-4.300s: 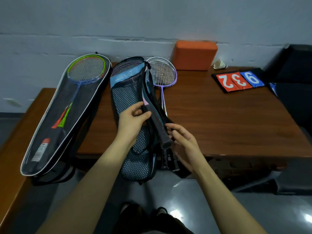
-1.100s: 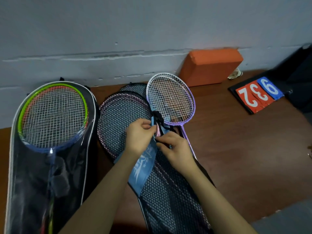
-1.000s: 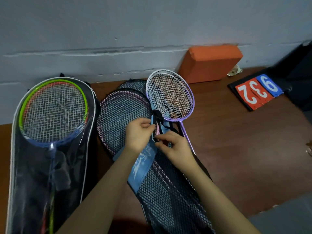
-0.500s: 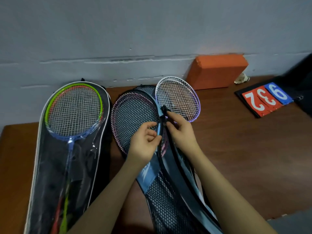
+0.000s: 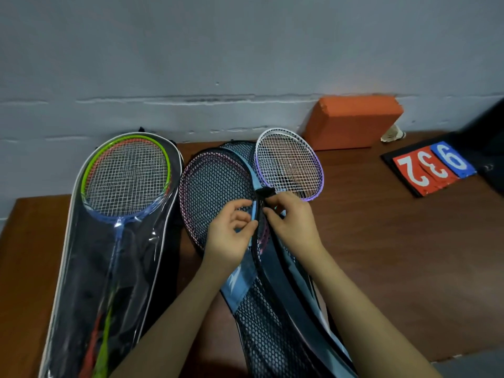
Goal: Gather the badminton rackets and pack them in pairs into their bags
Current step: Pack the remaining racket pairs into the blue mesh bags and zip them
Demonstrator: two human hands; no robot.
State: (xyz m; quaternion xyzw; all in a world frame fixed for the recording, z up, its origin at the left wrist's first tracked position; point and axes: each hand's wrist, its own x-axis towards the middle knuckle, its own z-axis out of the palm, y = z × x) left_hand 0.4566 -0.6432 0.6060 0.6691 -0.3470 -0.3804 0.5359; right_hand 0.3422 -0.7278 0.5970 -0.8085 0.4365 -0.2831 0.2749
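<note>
Mesh racket bag (image 5: 215,186): you're closing its zip.
Both hands' fingers (image 5: 246,223) pinch its edge; next, pull steadily along.

We see two bare forearms, no sleeves, watch or rings, rising from the frame's lower edge; left hand (image 5: 227,240), right hand (image 5: 293,223).

You have only 1 view, from the camera on your head. It looks forward and steeply down at the brown surface (image 5: 381,241), close above it. The grey wall (image 5: 245,50) fills the top, and both forearms enter from the bottom edge.
</note>
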